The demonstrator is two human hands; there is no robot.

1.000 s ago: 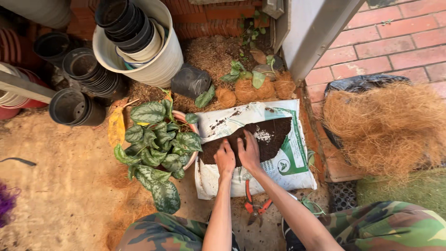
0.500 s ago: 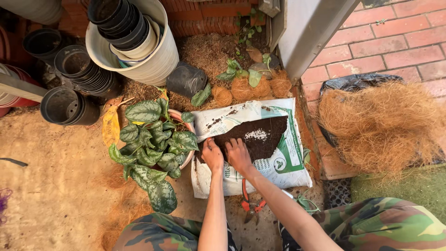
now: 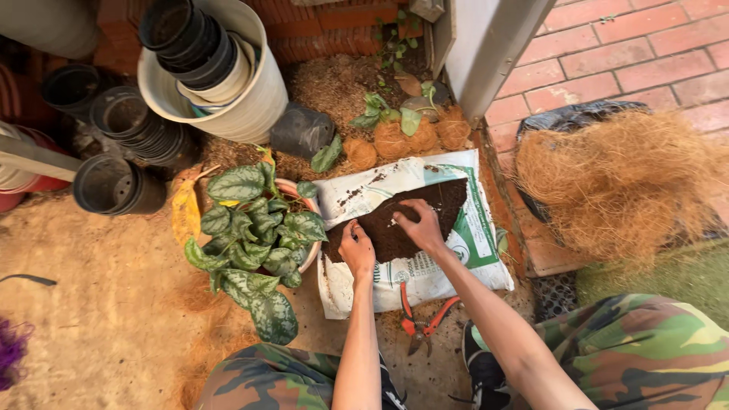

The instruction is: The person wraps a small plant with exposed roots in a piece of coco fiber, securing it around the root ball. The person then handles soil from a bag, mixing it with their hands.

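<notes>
Head view: I saw both hands in the dark potting soil lying in the opened white bag. My right hand was cupped, fingers curled into the soil's middle; my left hand rested at its left edge, fingers bent, nearer the potted plant just left of the bag. The soil patch ran from upper right to lower left.

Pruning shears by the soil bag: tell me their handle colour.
Orange-red handles on the pruning shears, seen in the head view.
</notes>
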